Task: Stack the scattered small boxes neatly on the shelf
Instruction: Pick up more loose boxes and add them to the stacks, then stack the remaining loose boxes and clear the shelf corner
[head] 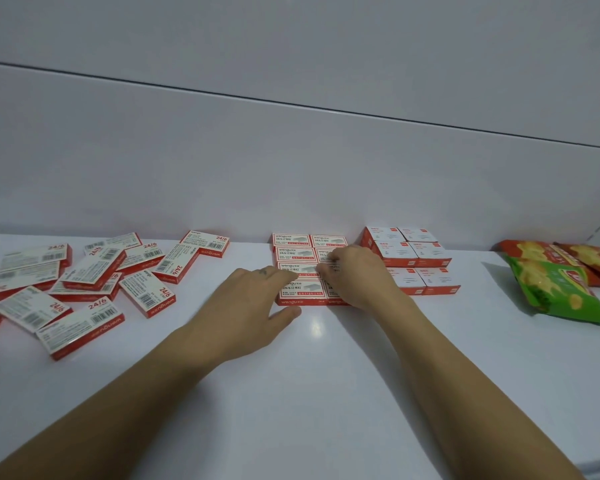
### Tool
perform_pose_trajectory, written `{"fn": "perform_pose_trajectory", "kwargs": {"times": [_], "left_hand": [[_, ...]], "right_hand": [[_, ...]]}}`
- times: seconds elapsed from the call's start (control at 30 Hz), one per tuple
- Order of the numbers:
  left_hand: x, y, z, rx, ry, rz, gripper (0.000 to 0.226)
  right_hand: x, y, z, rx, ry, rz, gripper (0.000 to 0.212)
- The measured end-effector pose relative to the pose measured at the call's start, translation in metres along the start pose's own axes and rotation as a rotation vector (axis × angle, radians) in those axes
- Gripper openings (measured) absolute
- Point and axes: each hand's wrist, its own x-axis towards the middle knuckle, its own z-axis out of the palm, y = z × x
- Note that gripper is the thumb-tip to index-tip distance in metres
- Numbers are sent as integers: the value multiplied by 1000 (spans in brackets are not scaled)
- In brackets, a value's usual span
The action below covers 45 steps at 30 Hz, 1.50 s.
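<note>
Both your hands meet on the block (293, 252) of tidy boxes. Your left hand (253, 292) lies flat, fingers straight on its left column, thumb on the shelf (291, 393). Your right hand (357, 275) curls over the right column; whether it pinches a box is hidden. Loose boxes (94, 282) lie scattered well left. They look stiff, smooth and likely to slide, so pinch each by its long edges. All are closed, contents unseen.
</note>
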Motion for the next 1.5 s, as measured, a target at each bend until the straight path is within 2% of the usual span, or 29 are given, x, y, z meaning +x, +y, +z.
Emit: {"fn": "perform_pose_trajectory", "kwargs": {"times": [0.17,0.27,0.43,0.67,0.93,1.07,1.13,1.23,1.37,1.5], "left_hand": [[5,-1,-5,31,-18,0,53],[7,-6,-17,93,-20,9,54],[3,-22,-53,209,42,-5,54],[-48,-61,-98,289,81,-181,55],[-119,-87,-121,320,88,-430,70],[-146,-90,-118,278,90,-496,69],[-153,-90,-115,281,84,-511,68],[-158,-89,-113,268,74,-536,67],[-161,-89,-112,253,69,-554,67],[-159,-85,-110,250,72,-564,65]], "right_hand": [[-2,-2,-2,-58,-13,-5,37],[-5,-6,-12,-100,0,-25,51],[-2,-35,-40,-39,-14,-241,68],[-2,-105,-37,-35,-142,-463,72],[-10,-184,-7,-75,-213,-656,62],[-20,-210,10,-124,-140,-667,33],[-24,-215,18,-87,-99,-640,29],[-25,-217,25,-42,-61,-603,29],[-26,-213,33,-82,-28,-529,42],[-22,-210,34,-51,-69,-471,49]]}}
